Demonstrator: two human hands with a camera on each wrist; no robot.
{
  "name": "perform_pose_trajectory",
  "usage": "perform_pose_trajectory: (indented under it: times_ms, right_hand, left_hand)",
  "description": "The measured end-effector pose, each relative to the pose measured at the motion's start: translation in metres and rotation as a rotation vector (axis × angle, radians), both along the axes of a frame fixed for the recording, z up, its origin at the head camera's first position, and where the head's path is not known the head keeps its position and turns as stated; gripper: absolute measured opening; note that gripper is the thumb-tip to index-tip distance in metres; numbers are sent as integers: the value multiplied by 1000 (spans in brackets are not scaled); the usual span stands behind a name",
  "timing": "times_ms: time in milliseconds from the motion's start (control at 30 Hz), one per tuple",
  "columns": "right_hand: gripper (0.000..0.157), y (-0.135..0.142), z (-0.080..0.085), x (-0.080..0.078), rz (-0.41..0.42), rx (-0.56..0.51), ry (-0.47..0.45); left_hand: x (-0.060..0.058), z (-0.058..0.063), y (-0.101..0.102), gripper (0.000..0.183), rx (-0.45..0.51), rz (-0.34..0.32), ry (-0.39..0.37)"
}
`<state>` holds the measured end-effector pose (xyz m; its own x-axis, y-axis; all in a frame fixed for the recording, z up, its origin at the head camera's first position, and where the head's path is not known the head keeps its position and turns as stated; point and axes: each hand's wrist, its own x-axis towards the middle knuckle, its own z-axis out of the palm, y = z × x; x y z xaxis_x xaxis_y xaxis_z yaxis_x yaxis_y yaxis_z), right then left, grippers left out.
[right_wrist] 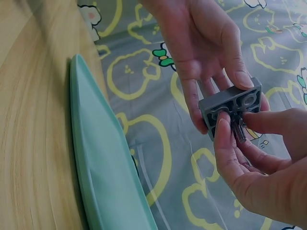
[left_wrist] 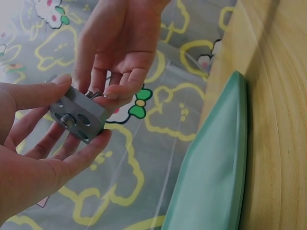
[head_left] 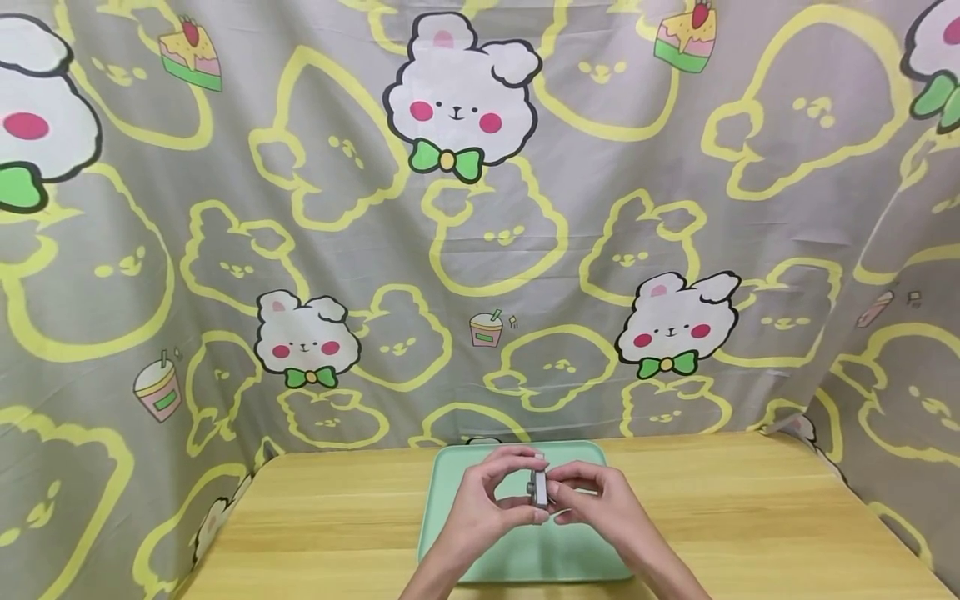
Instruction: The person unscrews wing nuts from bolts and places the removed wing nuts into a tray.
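Above the green tray (head_left: 510,554), my left hand (head_left: 483,504) holds a small grey block (head_left: 540,489) by its opposite edges, thumb on one side and fingertips on the other. The left wrist view shows round holes in one face and a metal bolt head (left_wrist: 68,120) in the middle. On the block's hollow, ribbed back, seen in the right wrist view, a threaded bolt end (right_wrist: 240,132) sticks out. My right hand (head_left: 600,497) pinches at this bolt, with fingertips on both sides of it close against the block. Its fingers partly cover the back.
The shallow tray lies on a light wooden table (head_left: 337,508), below both hands. A grey curtain (head_left: 480,225) with yellow outlines and white cartoon bunnies hangs behind the table and along its left and right sides.
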<state>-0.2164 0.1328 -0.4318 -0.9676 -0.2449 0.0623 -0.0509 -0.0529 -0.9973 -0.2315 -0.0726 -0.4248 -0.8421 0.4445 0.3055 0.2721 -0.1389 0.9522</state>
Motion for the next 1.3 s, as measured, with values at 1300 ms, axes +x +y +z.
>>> perform_pose_trajectory:
  times_ms: [1300]
  right_hand:
    - [40,-13,-13,4,-143,430,1016]
  left_hand:
    - [0,0,-14,48,2,12,5]
